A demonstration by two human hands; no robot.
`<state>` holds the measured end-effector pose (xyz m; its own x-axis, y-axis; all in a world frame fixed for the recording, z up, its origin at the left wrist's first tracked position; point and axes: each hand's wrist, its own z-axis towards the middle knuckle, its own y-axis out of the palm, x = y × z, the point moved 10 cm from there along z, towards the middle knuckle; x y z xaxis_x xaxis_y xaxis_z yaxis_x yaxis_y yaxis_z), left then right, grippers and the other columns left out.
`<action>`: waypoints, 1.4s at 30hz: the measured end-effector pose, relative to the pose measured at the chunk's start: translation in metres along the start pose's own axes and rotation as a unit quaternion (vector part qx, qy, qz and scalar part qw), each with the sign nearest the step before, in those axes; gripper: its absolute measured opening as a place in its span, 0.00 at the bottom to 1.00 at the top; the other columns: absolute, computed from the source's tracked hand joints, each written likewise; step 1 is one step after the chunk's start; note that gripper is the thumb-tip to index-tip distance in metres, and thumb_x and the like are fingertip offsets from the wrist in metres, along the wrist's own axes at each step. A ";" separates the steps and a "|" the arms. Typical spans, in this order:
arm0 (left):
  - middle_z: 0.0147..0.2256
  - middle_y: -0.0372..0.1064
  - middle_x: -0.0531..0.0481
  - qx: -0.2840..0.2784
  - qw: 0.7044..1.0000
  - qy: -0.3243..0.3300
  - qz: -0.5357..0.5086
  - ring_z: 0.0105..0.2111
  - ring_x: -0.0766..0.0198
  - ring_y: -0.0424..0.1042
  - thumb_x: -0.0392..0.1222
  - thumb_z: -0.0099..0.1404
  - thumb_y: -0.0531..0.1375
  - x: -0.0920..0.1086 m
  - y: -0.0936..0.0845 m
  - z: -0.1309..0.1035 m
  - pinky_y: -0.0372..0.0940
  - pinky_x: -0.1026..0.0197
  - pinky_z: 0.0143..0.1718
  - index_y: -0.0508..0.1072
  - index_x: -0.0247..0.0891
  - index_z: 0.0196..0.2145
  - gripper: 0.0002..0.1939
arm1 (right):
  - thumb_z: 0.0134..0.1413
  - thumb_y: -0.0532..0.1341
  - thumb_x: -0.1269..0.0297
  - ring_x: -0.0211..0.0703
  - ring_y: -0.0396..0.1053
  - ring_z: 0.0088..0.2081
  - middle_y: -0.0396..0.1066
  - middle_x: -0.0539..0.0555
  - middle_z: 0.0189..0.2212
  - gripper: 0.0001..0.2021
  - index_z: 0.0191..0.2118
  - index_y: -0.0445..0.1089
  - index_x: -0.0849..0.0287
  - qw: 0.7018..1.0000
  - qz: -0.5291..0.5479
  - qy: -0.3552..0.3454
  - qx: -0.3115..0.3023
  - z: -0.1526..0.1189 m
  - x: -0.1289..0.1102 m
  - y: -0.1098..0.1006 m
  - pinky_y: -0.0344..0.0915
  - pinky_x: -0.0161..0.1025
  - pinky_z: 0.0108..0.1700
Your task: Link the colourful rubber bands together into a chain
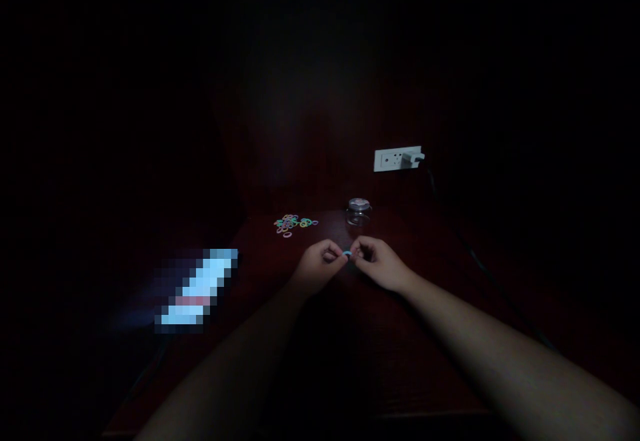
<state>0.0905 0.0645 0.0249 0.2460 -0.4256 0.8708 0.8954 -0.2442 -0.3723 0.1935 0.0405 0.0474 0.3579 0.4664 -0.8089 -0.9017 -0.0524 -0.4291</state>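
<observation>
Both bare hands meet over a dark reddish-brown tabletop [240,374], holding one small light-blue ring-shaped band [347,253] between them. The left hand [319,264] has its thumb and fingertips pinched closed on the band's left side; the right hand [377,261] pinches the other side the same way — the band shows as a short arc between the two. Just beyond the hands, slightly to the right, stands a clear round jar with a pale lid [359,213]. Farther left lies a loose pile of small multicoloured bands [290,223] — pink, purple, yellow and green. A bright, pixelated pale-blue screen [205,291] sits well to the left of the hands. Behind the jar, on the dark wall, is a white rectangular socket plate [387,160] with a white plug [413,158] in its right part.
</observation>
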 end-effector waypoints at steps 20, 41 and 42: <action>0.22 0.66 0.52 -0.020 1.000 -0.009 -0.020 0.22 0.70 0.63 0.45 0.51 0.62 0.000 0.003 0.000 0.56 0.69 0.22 0.68 0.33 0.27 0.11 | 0.45 0.57 0.68 0.33 0.57 0.24 0.60 0.47 0.21 0.03 0.27 0.64 0.62 1.000 -0.023 -0.003 0.001 0.000 0.002 -0.002 0.55 0.32 0.27; 0.23 0.68 0.51 0.017 0.995 -0.037 -0.089 0.22 0.70 0.66 0.44 0.49 0.64 -0.004 -0.003 0.001 0.60 0.68 0.24 0.65 0.33 0.25 0.13 | 0.46 0.57 0.69 0.33 0.56 0.25 0.58 0.47 0.21 0.02 0.27 0.63 0.62 0.999 0.004 -0.036 0.023 0.000 -0.008 -0.007 0.55 0.31 0.27; 0.23 0.67 0.52 0.014 0.995 -0.034 -0.089 0.22 0.71 0.66 0.43 0.49 0.64 -0.003 -0.002 0.001 0.59 0.68 0.23 0.65 0.33 0.25 0.13 | 0.46 0.57 0.69 0.33 0.56 0.25 0.58 0.47 0.21 0.02 0.27 0.63 0.62 0.999 0.005 -0.037 0.024 0.000 -0.008 -0.007 0.55 0.32 0.27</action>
<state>0.0881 0.0674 0.0236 0.1061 -0.3174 0.9423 0.9371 -0.2850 -0.2015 0.1974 0.0368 0.0566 0.3322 0.5308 -0.7797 -0.9160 -0.0157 -0.4009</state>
